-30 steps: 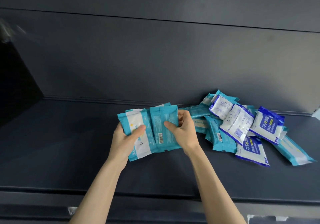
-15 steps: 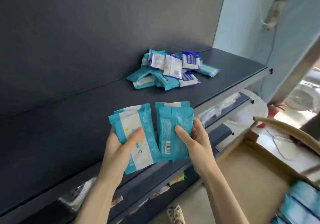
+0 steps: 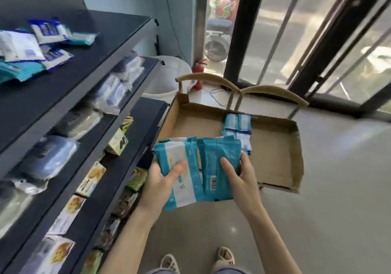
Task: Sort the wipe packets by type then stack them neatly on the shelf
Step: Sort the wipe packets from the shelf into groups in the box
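Holding teal packets (image 3: pixel 219 163) | left grip (image 3: pixel 163 180) clenched | right grip (image 3: pixel 239 178) clenched

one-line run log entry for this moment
left hand: holds teal wipe packets | right hand: holds teal packets, barcode up | above cardboard tray | unsorted pile on shelf

- The top shelf (image 3: pixel 110 41), dark and flat, carries a loose pile of wipe packets (image 3: pixel 31 47) at its left end: white-and-blue ones lie over teal ones, blurred.
- The second shelf (image 3: pixel 127 96) below holds clear plastic-wrapped bundles (image 3: pixel 118 85), their contents too blurred to tell.
- The lower shelves (image 3: pixel 118 163) carry rows of small snack boxes (image 3: pixel 118 142).
- The pale floor (image 3: pixel 338 189) bears a white bucket (image 3: pixel 167 72) beside the shelving.
- An open cardboard tray (image 3: pixel 275 157) holds a row of teal-and-white packets (image 3: pixel 238 125).
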Tool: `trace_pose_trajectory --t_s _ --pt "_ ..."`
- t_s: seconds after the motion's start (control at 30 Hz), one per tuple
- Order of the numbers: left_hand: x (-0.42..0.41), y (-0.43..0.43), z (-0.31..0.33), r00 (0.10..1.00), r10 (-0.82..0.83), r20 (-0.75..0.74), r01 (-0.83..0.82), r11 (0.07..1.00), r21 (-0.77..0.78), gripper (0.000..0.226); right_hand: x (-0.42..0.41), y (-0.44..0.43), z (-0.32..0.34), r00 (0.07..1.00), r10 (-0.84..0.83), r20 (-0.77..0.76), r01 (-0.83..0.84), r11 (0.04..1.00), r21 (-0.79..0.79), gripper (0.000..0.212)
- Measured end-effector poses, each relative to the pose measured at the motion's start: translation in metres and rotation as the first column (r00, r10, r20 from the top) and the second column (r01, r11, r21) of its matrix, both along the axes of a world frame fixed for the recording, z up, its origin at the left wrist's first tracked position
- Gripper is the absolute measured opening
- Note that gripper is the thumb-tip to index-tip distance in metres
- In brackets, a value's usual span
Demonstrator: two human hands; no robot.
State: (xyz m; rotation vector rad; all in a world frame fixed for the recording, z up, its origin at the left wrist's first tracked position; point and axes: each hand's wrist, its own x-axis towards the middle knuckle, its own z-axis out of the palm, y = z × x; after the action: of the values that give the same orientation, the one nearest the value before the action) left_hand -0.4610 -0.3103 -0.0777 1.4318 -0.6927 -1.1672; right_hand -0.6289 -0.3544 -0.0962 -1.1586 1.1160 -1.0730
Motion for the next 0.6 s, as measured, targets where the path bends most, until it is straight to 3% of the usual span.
trace_pose_trajectory --t_s 0.3,0.4,0.6 --pt "-0.161 -0.040 -0.054 0.980 -0.177 -0.090 0.188 0.973 0.134 0.024 -0.166 -0.002 -0.044 0.970 -0.216 -0.108 0.231 0.962 0.144 0.017" --pt "-0.185 -0.056 -0.063 0.973 -0.201 -0.116 0.219 0.960 0.176 0.034 -0.192 -0.021 -0.052 0.964 -0.238 -0.119 0.257 0.949 0.182 0.010" --pt "-0.194 -0.122 -0.075 0.975 -0.148 -0.167 0.183 0.958 0.222 0.027 -0.206 -0.088 -0.067 0.975 -0.195 -0.105 0.214 0.950 0.227 0.007"
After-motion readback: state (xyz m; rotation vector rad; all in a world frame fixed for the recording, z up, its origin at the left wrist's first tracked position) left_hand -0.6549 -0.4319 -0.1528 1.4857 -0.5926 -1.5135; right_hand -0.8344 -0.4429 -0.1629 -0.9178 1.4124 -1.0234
